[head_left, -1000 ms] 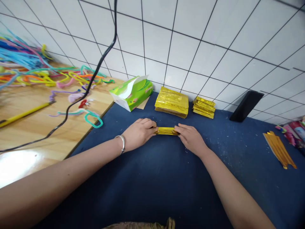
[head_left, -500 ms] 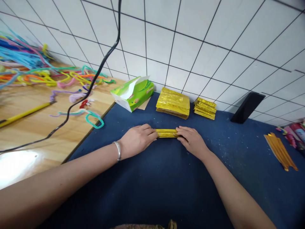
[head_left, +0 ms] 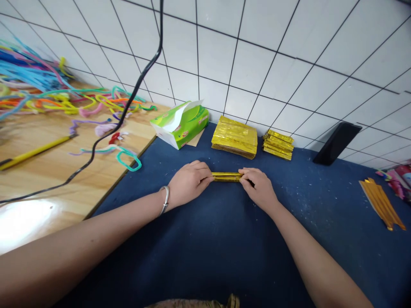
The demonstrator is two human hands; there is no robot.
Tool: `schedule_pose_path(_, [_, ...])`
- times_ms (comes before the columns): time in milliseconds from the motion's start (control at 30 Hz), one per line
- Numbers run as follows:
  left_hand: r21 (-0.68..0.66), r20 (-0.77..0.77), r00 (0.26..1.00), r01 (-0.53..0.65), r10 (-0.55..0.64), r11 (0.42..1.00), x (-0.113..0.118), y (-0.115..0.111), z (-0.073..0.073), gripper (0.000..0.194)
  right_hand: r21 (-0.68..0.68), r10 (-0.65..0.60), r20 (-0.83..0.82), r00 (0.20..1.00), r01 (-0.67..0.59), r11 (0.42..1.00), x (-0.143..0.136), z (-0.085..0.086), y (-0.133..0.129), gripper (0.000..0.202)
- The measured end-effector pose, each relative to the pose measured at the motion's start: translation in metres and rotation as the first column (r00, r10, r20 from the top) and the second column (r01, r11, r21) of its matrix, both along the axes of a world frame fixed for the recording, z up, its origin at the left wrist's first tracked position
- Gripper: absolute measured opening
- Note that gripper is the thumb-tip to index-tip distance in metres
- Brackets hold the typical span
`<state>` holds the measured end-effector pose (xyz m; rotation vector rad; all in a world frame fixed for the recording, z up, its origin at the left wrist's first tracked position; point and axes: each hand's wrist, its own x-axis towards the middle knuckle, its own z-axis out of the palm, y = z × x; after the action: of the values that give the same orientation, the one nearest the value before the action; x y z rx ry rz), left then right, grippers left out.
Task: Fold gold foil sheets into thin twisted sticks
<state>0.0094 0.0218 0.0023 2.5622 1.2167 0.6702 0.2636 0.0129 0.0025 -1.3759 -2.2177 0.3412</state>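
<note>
Both hands are on it now, left hand (head_left: 189, 182) and right hand (head_left: 257, 186) each pinching one end of a folded gold strip (head_left: 227, 176), right over the blue desk (head_left: 199, 252), in front of the stack of gold sheets (head_left: 235, 137). The fingers cover both of the strip's ends, so only the middle shows, and how many layers are in there, I can't tell. Over on the right, the colourful items (head_left: 400, 182) run out of view and blur; down at the bottom, a patch of brownish cloth (head_left: 189, 303) is cut off. And look at that strip: half a second ago it showed a broader face, and here it's slimmer! Same grip at both ends, while the stack and the small gold bundle (head_left: 278, 145) beside it stay put against the wall.
</note>
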Motion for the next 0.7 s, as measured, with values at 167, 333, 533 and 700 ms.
schedule_pose_path(167, [-0.003, 0.015, 0.999, -0.053, 0.053, 0.999, 0.007, 0.002, 0.000, 0.017, 0.009, -0.041, -0.028, 0.999, 0.041, 0.999, -0.006, 0.000, 0.004, 0.012])
schedule_pose_path(333, [0.003, 0.020, 0.998, -0.062, 0.062, 0.998, 0.008, 0.003, -0.003, 0.013, 0.023, -0.064, -0.019, 0.998, 0.065, 0.998, -0.008, -0.003, 0.008, 0.015])
schedule_pose_path(533, [0.011, 0.021, 0.998, -0.063, 0.063, 0.998, 0.006, 0.005, -0.007, 0.008, 0.030, -0.069, -0.030, 0.997, 0.070, 0.997, -0.007, -0.005, 0.011, 0.015])
schedule_pose_path(700, [0.003, 0.025, 0.997, -0.069, 0.069, 0.998, 0.005, 0.005, -0.007, 0.005, 0.029, -0.073, -0.045, 0.996, 0.074, 0.997, -0.007, -0.006, 0.011, 0.013])
